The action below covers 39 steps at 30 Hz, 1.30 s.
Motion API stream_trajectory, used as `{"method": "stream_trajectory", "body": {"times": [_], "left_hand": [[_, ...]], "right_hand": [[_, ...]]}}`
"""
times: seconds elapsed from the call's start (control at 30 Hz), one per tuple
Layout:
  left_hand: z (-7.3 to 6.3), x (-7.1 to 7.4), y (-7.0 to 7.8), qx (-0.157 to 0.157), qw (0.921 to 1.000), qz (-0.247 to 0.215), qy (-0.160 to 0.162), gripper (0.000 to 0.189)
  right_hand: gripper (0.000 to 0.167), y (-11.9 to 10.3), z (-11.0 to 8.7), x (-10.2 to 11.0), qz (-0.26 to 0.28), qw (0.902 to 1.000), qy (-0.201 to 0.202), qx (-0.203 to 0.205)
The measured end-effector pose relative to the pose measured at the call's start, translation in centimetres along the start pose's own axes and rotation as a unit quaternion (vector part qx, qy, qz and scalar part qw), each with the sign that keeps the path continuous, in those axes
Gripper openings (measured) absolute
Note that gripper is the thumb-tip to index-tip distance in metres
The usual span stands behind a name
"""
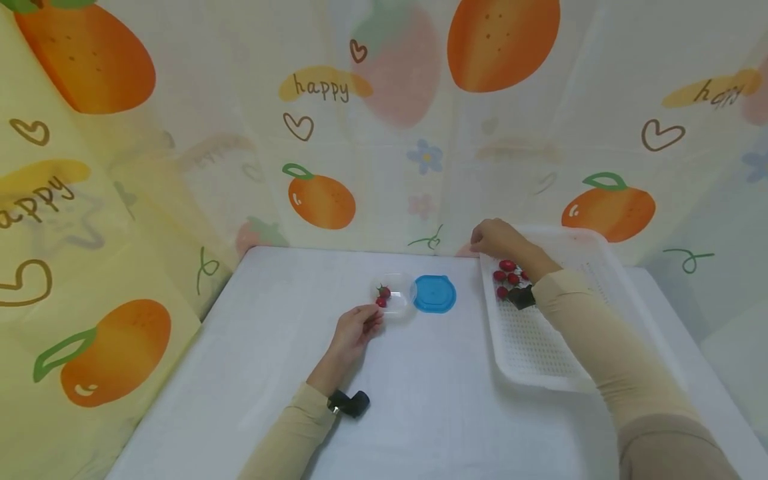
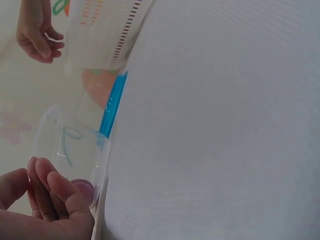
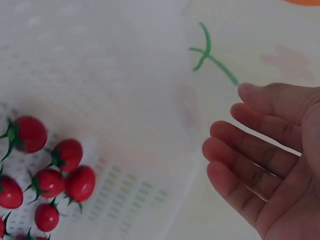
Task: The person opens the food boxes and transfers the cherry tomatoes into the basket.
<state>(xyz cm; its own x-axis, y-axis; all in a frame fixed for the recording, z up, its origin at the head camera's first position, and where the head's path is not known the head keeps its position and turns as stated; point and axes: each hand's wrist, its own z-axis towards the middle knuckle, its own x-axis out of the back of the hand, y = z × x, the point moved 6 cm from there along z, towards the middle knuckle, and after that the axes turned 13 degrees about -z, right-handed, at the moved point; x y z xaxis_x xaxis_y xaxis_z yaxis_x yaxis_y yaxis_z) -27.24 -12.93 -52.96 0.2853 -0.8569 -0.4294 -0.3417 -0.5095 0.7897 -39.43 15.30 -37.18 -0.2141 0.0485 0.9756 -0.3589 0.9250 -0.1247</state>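
Observation:
My left hand (image 1: 358, 328) is at the near-left edge of a small clear plastic container (image 1: 401, 313), pinching its rim between thumb and fingertips. Two red cherry tomatoes (image 1: 384, 291) with green stems lie inside it. Over the back left corner of a white perforated basket (image 1: 501, 357) is my right hand (image 1: 503, 238). In the right wrist view its fingers (image 3: 250, 150) are loosely bent, with nothing between them. Several cherry tomatoes (image 3: 80, 183) lie on the basket's bottom beside that hand; the sleeve and wrist camera hide some of them in the head view.
A blue lid (image 1: 435, 294) lies flat against the right side of the container. Underneath everything is a white-covered table (image 1: 252, 360). A fruit-printed curtain (image 1: 396, 187) hangs behind its back edge and along the left side.

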Motion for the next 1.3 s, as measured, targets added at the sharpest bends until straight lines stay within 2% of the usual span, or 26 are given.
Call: {"method": "stream_trajectory", "body": {"times": [0.13, 0.57, 0.73, 0.87, 1.3], "left_hand": [[0.0, -0.1, 0.1, -0.001, 1.0000, 0.002, 0.001, 0.032], [0.3, 0.1, 0.1, 0.003, 1.0000, 0.006, -0.004, 0.036], [0.1, 0.0, 0.3, -0.009, 0.9999, 0.010, -0.007, 0.032], [0.0, -0.2, 0.5, -0.020, 0.9997, 0.011, -0.005, 0.027], [0.0, 0.0, 0.5, -0.009, 0.9999, 0.014, 0.004, 0.029]], "right_hand": [[0.029, -1.5, 0.6, 0.2, 0.007, 0.9997, 0.014, 0.020], [0.030, -6.9, 1.9, -1.3, 0.012, 0.9985, -0.001, 0.053], [0.027, -8.6, 2.3, -2.1, 0.030, 0.9972, 0.000, 0.068], [0.025, -10.1, 2.8, -2.9, 0.030, 0.9946, 0.013, 0.099], [0.027, -14.2, 4.0, -5.9, 0.035, 0.9876, 0.011, 0.153]]}}
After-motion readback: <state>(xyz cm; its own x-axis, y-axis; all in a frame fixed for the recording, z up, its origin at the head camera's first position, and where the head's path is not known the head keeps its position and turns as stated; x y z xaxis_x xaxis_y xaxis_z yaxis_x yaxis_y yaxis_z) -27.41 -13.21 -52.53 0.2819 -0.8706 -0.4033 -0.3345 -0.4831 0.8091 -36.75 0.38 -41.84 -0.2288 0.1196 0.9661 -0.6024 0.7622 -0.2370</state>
